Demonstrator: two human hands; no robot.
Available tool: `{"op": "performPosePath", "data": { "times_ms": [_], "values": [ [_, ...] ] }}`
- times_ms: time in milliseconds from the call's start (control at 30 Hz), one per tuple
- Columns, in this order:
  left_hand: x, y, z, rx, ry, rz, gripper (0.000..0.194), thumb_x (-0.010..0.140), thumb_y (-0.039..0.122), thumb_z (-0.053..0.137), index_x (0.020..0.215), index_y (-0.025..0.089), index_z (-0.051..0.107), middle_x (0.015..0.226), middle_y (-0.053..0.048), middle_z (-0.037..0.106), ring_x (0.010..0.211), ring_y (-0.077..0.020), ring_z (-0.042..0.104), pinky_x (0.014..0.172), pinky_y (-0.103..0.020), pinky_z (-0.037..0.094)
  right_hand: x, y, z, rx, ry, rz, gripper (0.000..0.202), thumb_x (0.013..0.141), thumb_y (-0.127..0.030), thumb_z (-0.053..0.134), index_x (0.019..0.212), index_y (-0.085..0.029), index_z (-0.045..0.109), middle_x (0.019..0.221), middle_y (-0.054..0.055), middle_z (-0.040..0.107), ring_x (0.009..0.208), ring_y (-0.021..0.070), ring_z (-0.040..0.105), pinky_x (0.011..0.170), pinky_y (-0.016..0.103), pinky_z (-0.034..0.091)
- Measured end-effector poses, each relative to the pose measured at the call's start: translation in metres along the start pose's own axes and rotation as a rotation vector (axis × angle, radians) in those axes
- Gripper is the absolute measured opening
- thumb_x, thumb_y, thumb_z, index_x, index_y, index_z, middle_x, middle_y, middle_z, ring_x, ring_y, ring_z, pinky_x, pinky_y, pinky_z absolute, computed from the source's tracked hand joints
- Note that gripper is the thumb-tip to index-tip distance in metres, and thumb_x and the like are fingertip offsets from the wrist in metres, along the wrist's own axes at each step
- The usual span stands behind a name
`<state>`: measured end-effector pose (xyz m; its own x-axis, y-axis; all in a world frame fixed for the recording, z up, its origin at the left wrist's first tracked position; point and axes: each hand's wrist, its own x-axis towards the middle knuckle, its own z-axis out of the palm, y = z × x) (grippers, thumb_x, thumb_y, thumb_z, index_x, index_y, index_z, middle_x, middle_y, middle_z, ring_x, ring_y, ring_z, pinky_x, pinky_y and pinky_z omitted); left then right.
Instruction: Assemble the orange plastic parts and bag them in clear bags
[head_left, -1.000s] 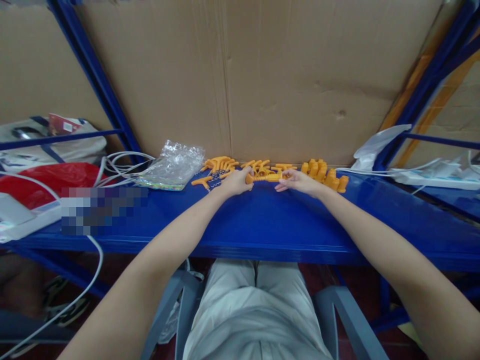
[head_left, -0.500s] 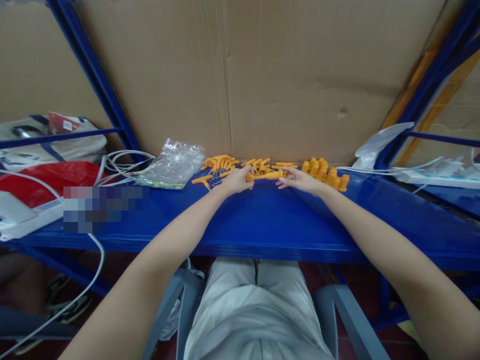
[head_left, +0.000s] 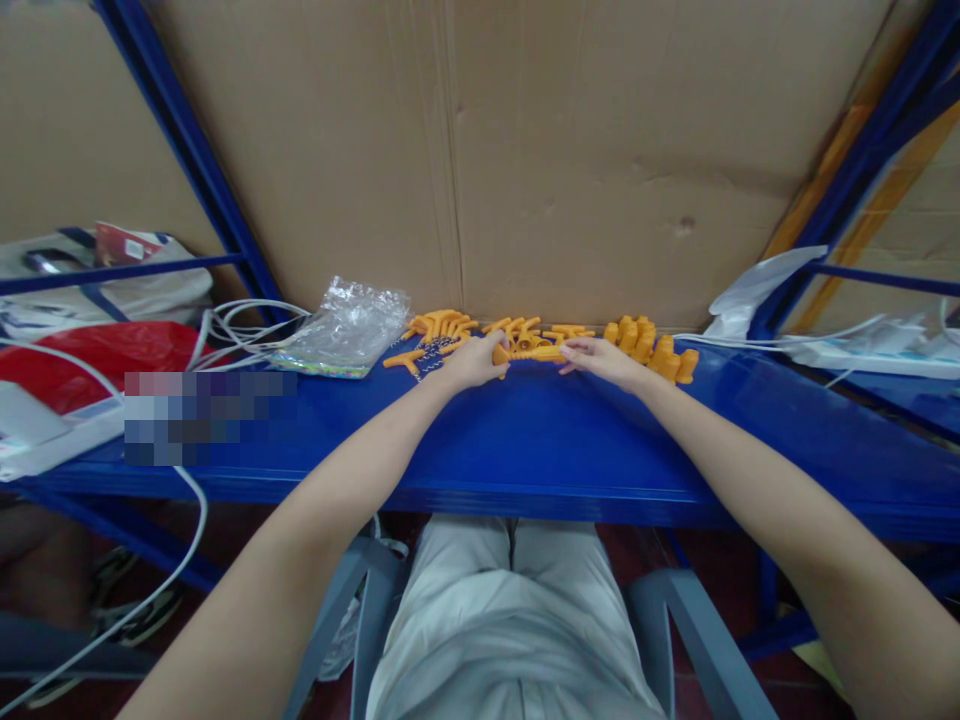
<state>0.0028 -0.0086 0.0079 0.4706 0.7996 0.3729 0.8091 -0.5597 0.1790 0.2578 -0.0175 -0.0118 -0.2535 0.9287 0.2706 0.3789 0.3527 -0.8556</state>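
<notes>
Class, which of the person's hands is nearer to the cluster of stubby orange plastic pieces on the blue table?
Right. The right hand is just left of the cluster of stubby orange plastic pieces; the left hand is farther left.

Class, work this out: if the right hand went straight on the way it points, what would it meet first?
Most likely the end of the orange piece in the left hand. The right hand may already touch it; depth is unclear.
</notes>
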Motion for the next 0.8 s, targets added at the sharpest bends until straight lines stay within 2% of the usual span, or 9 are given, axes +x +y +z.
{"op": "performPosePath", "data": {
  "times_ms": [67, 167, 300, 433, 800],
  "values": [
    [0.000, 0.000, 0.000, -0.010, 0.003, 0.000, 0.037, 0.079, 0.028, 0.065, 0.114, 0.017, 0.060, 0.078, -0.004, 0.068, 0.078, -0.0226, 0.065, 0.074, -0.031, 0.047, 0.001, 0.004, -0.002, -0.002, 0.021, -0.078, 0.051, 0.072, -0.038, 0.080, 0.116, -0.019, 0.064, 0.114, 0.010, 0.069, 0.101, 0.0226, 0.069, 0.102, 0.047, 0.049],
    [0.000, 0.000, 0.000, -0.012, 0.004, 0.005, 0.037, 0.079, 0.027, 0.065, 0.114, 0.017, 0.061, 0.078, -0.003, 0.068, 0.079, -0.0224, 0.065, 0.075, -0.031, 0.047, 0.003, 0.009, -0.003, 0.001, 0.015, -0.137, 0.055, 0.066, -0.033, 0.084, 0.115, -0.019, 0.063, 0.113, 0.008, 0.069, 0.105, 0.0223, 0.067, 0.103, 0.048, 0.048],
    [0.000, -0.001, 0.000, 0.003, 0.004, 0.010, 0.037, 0.079, 0.027, 0.065, 0.114, 0.016, 0.060, 0.079, -0.004, 0.068, 0.079, -0.0230, 0.066, 0.074, -0.031, 0.047, 0.005, 0.009, 0.000, 0.032, 0.014, -0.056, 0.038, 0.072, -0.036, 0.080, 0.102, -0.017, 0.066, 0.099, 0.008, 0.073, 0.086, 0.0210, 0.072, 0.096, 0.048, 0.054],
    [0.000, -0.001, -0.001, 0.020, -0.001, 0.015, 0.036, 0.080, 0.027, 0.064, 0.114, 0.016, 0.060, 0.077, -0.004, 0.068, 0.077, -0.0222, 0.065, 0.073, -0.030, 0.047, 0.003, 0.003, 0.003, 0.038, -0.002, -0.006, 0.026, 0.079, -0.037, 0.075, 0.092, -0.016, 0.068, 0.094, 0.010, 0.075, 0.080, 0.0211, 0.072, 0.091, 0.045, 0.057],
    [0.000, -0.005, 0.001, 0.027, 0.014, 0.030, 0.034, 0.081, 0.029, 0.062, 0.113, 0.017, 0.060, 0.073, -0.003, 0.066, 0.073, -0.0210, 0.064, 0.071, -0.030, 0.047, -0.001, -0.005, 0.008, 0.040, 0.010, 0.020, 0.031, 0.080, -0.046, 0.073, 0.088, -0.016, 0.072, 0.086, 0.011, 0.076, 0.080, 0.0229, 0.073, 0.092, 0.045, 0.057]
  ]
}}
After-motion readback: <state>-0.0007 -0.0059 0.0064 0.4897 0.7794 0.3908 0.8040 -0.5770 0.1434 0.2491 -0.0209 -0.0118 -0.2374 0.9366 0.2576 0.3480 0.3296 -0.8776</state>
